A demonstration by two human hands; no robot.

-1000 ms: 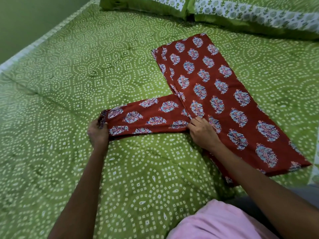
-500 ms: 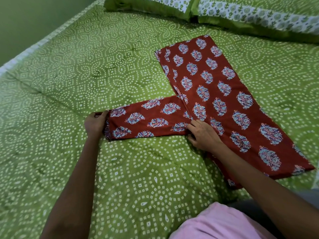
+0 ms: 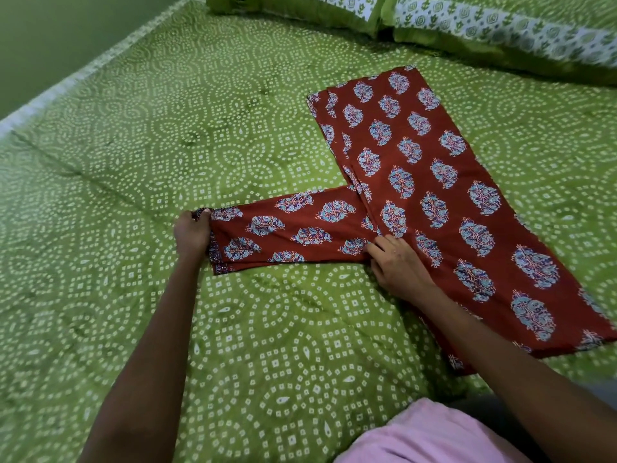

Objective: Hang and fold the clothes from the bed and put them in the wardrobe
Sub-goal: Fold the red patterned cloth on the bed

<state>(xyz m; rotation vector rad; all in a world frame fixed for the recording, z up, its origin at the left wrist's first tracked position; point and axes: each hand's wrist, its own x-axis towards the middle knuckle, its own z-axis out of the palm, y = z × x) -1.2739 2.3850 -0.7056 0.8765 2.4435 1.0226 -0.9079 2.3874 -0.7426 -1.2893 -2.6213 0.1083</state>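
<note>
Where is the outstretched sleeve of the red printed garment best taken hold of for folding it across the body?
At its cuff end, from the left. The sleeve of the red printed cotton garment lies flat, pointing left, so its free end lifts and swings over easily. The left hand already grips that cuff, while the right hand pins the sleeve's base on the green dotted bedsheet.

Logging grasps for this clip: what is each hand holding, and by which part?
The left hand grips the red printed garment by the cuff end of its sleeve. The right hand holds nothing; it presses flat where sleeve meets body.
</note>
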